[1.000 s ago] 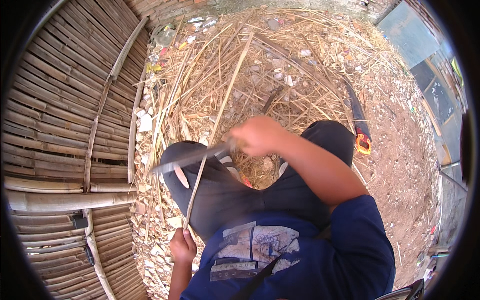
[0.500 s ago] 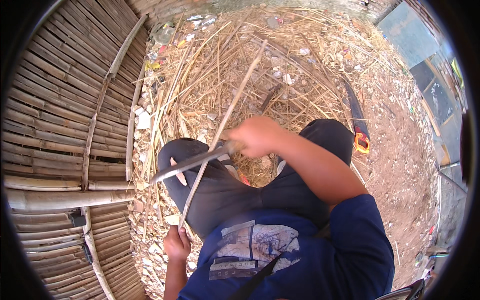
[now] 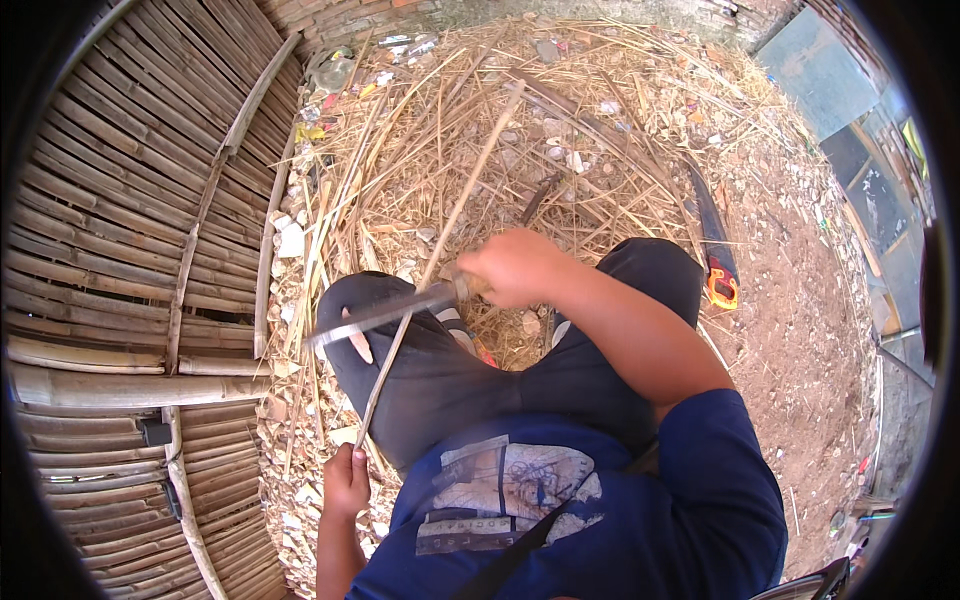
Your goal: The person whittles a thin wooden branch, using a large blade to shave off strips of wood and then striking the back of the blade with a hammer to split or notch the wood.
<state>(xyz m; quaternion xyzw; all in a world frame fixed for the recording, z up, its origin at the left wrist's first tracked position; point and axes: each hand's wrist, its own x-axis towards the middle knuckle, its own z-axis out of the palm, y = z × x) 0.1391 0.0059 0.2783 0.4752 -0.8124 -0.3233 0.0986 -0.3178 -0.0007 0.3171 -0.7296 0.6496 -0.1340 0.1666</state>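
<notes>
My right hand (image 3: 512,268) is closed round the handle of a large knife (image 3: 385,312), a machete by its long broad blade. The blade points left over my left thigh and crosses a long thin bamboo strip (image 3: 478,172). Down at the lower left, my left hand (image 3: 346,480) grips the strip's near end, thumb on top. From there the strip slants up and away to the right, past my left knee, over the littered ground. The blade's tip is slightly blurred.
Bamboo slat wall (image 3: 110,240) stands close on my left. Split bamboo scraps (image 3: 400,140) and stones cover the ground ahead. A handsaw (image 3: 718,250) with a red and yellow handle lies right of my right knee. Grey panels (image 3: 815,75) lean at the far right.
The knife has shifted slightly along the strip, its tip a little higher. My left hand has moved slightly left and the strip's far end has drifted left with it.
</notes>
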